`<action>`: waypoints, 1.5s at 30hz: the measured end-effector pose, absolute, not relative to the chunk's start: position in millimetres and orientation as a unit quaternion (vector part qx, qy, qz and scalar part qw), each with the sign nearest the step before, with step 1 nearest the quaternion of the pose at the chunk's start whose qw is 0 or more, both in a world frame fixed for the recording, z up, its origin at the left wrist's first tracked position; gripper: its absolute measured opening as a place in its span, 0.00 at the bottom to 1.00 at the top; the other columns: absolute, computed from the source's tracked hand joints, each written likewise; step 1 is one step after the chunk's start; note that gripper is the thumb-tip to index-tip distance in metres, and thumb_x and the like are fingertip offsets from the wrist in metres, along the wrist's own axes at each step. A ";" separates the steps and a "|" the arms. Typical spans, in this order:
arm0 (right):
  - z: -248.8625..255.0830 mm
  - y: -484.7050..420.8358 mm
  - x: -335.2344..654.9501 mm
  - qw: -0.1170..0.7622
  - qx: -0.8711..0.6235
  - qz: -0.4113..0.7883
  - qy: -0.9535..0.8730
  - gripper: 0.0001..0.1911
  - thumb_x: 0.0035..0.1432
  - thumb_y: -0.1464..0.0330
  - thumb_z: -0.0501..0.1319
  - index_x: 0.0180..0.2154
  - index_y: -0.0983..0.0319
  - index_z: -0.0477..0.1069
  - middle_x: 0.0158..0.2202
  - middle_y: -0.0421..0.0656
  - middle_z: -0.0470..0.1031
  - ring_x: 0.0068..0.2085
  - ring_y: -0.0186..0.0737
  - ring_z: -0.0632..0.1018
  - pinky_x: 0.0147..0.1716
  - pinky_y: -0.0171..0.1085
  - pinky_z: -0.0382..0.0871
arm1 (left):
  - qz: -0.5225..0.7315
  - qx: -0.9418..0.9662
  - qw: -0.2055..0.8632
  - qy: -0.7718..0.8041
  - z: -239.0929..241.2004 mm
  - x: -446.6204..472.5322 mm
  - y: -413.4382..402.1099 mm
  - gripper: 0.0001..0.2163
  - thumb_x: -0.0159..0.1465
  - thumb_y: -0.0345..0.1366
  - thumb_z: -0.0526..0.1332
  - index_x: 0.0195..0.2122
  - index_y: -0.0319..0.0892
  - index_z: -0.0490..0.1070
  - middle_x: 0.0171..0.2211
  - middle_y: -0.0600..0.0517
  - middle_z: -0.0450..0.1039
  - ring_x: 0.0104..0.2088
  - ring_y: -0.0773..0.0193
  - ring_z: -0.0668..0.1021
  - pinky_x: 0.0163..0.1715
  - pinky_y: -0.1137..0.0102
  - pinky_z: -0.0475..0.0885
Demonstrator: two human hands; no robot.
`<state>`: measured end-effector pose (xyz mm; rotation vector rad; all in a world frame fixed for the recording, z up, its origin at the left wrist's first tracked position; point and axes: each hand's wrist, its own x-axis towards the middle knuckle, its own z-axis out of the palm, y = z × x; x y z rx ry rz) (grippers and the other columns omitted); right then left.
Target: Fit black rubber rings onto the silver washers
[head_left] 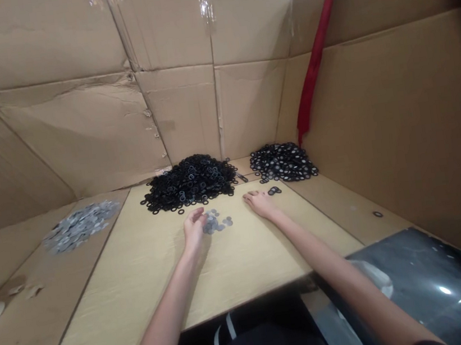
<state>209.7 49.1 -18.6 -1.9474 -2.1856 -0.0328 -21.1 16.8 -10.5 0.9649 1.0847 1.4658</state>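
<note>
Fingers (pixel 199 211) of the left hand (pixel 193 229) curl beside a loose cluster of grey discs (pixel 211 224), while those of the right hand (pixel 261 204) bend low over the yellowish surface (pixel 243 267), the cluster to their left and a few black rings (pixel 274 190) just to their right; whether either hand grips anything cannot be told. Beyond rises a dark ring heap (pixel 193 180), flanked by a pale-centred ring pile (pixel 282 163) at right and a grey disc pile (pixel 82 223) at far left.

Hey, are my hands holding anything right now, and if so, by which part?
It can't be told: the left hand curls beside small grey discs, the right hand is near a few black rings, and the fingertips are too unclear.
</note>
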 end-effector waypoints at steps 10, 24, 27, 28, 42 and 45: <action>-22.6 47.2 214.8 0.105 -0.703 -0.067 -0.700 0.15 0.59 0.67 0.47 0.41 0.70 0.65 0.41 0.57 0.70 0.42 0.46 0.71 0.40 0.38 0.60 | 0.597 0.397 0.539 0.442 -9.6 -19.8 18.1 0.11 0.43 0.29 0.62 0.29 0.37 0.69 0.29 0.47 0.72 0.28 0.66 0.74 0.31 0.68 0.68; -15.5 52.0 232.1 0.096 -0.752 -0.124 -0.640 0.16 0.59 0.70 0.43 0.45 0.68 0.62 0.43 0.56 0.70 0.46 0.47 0.70 0.42 0.40 0.59 | 0.585 0.421 0.524 0.454 -21.5 -19.2 21.5 0.13 0.44 0.31 0.60 0.32 0.36 0.68 0.30 0.46 0.73 0.31 0.64 0.75 0.33 0.68 0.68; -17.2 62.0 251.1 0.099 -0.771 -0.139 -0.613 0.18 0.59 0.65 0.45 0.46 0.67 0.64 0.50 0.56 0.65 0.51 0.54 0.63 0.46 0.47 0.56 | 0.586 0.419 0.522 0.456 -22.2 -19.0 22.4 0.13 0.44 0.31 0.59 0.32 0.36 0.68 0.31 0.45 0.73 0.32 0.63 0.75 0.32 0.69 0.68; -18.4 64.8 255.8 0.093 -0.779 -0.119 -0.608 0.19 0.59 0.63 0.45 0.46 0.65 0.64 0.51 0.55 0.64 0.51 0.54 0.63 0.46 0.48 0.56 | 0.585 0.421 0.523 0.455 -22.4 -18.8 22.4 0.13 0.44 0.31 0.59 0.32 0.36 0.68 0.32 0.45 0.73 0.32 0.64 0.75 0.32 0.69 0.68; -22.6 61.5 258.8 0.074 -0.803 -0.064 -0.588 0.19 0.57 0.67 0.46 0.46 0.68 0.65 0.45 0.56 0.69 0.46 0.48 0.71 0.41 0.39 0.63 | 0.576 0.435 0.514 0.463 -21.9 -17.2 20.5 0.13 0.44 0.32 0.59 0.33 0.37 0.68 0.32 0.45 0.73 0.32 0.62 0.76 0.31 0.69 0.69; -23.1 60.8 258.8 0.077 -0.798 -0.065 -0.594 0.19 0.57 0.68 0.46 0.47 0.69 0.64 0.44 0.56 0.70 0.46 0.47 0.72 0.40 0.38 0.64 | 0.572 0.445 0.509 0.464 -25.2 -17.0 22.0 0.13 0.45 0.31 0.59 0.33 0.37 0.68 0.33 0.45 0.73 0.32 0.61 0.76 0.31 0.68 0.69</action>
